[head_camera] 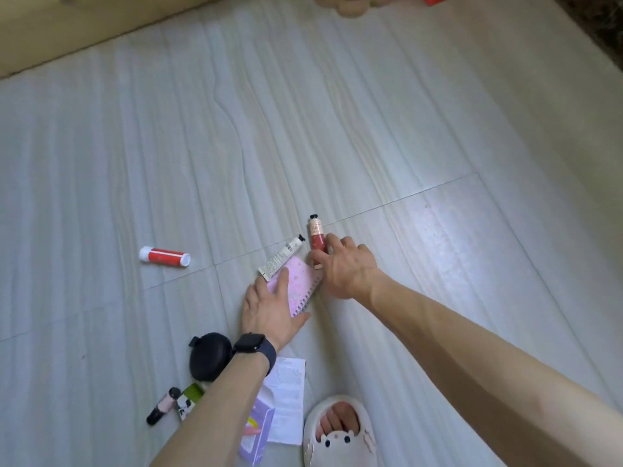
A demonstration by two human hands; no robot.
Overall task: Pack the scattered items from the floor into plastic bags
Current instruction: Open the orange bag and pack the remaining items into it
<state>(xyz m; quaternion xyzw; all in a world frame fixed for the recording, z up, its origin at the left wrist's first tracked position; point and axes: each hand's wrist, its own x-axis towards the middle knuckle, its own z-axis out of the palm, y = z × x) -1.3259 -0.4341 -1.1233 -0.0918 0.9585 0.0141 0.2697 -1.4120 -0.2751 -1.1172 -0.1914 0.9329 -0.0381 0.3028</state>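
I'd lift straight up with my right hand [347, 269], fingers clenched round the red tube [316, 238] lying on the floor [371, 129], while my left hand [269, 311], fingers released and flat atop the pink notebook [301, 281], pins it clear of the white tube [281, 256] just beyond those fingertips.

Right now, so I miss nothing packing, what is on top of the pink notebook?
Only the left hand, fingers flat on the pink notebook; the cover beneath the hand is hidden.

Pale grey streaked floor tiles [337, 112], thin grout lines [404, 199], beige furniture edge [67, 28] top left.
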